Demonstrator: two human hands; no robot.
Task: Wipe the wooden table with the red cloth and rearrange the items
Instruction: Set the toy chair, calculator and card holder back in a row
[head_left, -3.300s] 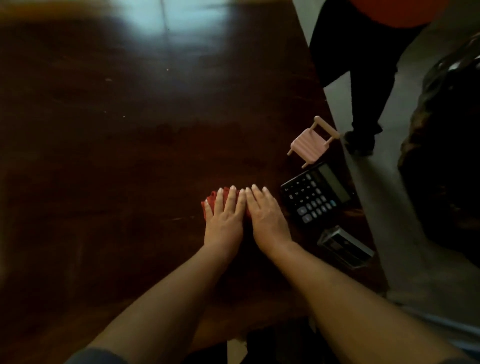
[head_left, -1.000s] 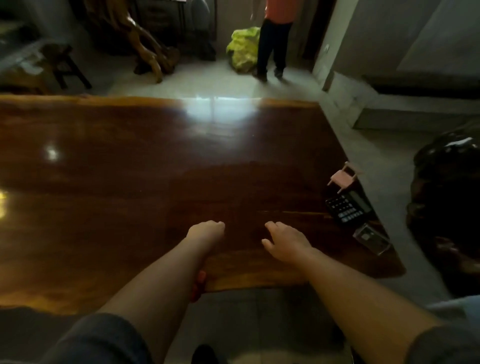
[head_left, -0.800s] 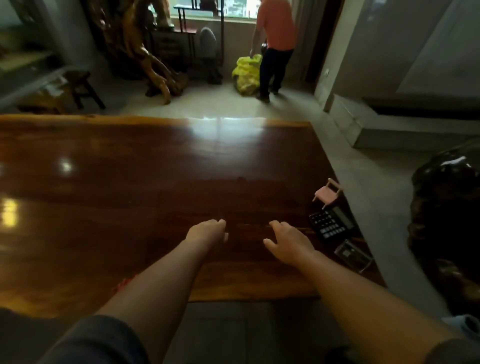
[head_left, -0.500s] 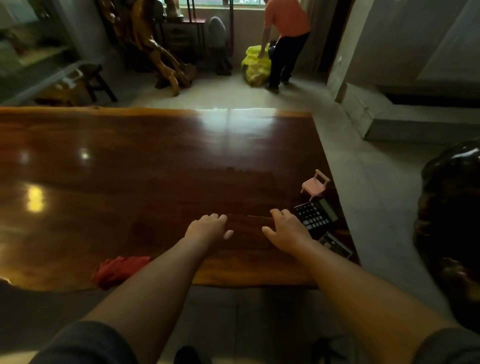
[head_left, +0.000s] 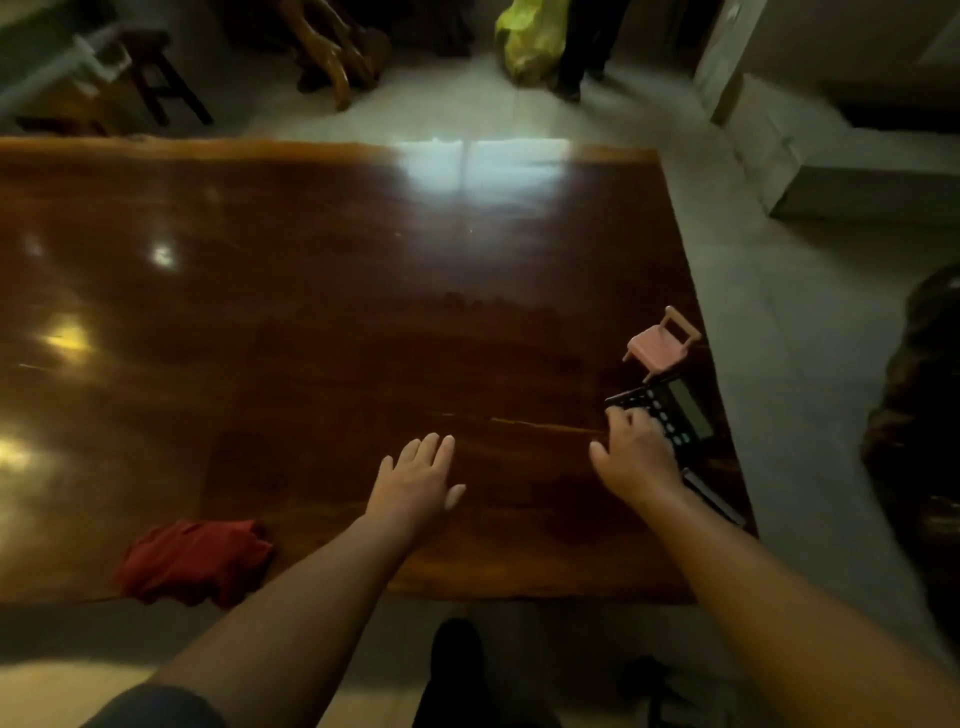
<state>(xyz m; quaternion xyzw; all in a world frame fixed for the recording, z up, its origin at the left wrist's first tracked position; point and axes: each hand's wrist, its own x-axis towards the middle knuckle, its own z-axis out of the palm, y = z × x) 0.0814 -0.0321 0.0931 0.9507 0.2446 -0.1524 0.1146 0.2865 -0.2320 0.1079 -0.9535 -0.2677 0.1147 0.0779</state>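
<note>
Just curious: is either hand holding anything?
Left hand holds nothing. Right hand lies on the calculator, fingers on its keys; whether it grips cannot be told.

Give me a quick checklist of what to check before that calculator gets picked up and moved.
1. Right hand on the calculator: ok, fingers rest on its keys.
2. Firm grip on it: cannot tell, no closed hold shows.
3. Left hand free: ok, open and flat over the table.
4. Red cloth set aside: ok, crumpled at the near edge.
5. Pink toy chair out of the way: not ok, right beside the calculator.
6. Calculator safely inboard: not ok, near the right edge.
</note>
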